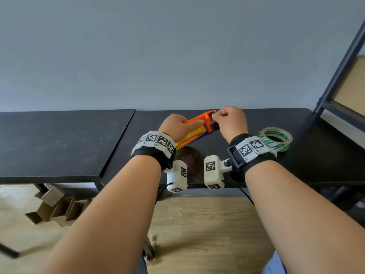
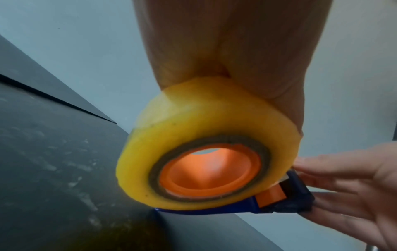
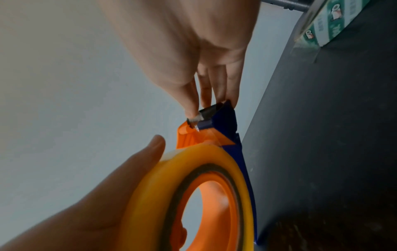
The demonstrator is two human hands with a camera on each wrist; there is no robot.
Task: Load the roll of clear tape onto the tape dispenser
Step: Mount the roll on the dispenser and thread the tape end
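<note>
Holding roll [image 2: 193, 135] on dispenser [image 1: 199, 127], left hand [image 1: 177, 125] wraps it; right hand [image 1: 231, 121] pinches tape end at cutter, one o'clock along dispenser's long axis.

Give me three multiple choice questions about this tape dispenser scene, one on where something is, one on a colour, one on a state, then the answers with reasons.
1. Where is the spare green-printed tape roll?
A. On the table by the right wrist
B. On the floor
C. In the left hand

2. What colour is the hub inside the loaded roll?
A. White
B. Orange
C. Green

3. What is the right hand doing?
A. Resting flat
B. Hanging idle
C. Pinching at the dispenser head

Answers: A, it lies on the black table; B, orange shows through the core; C, fingertips meet at the cutter end, while the left hand holds the roll.
</note>
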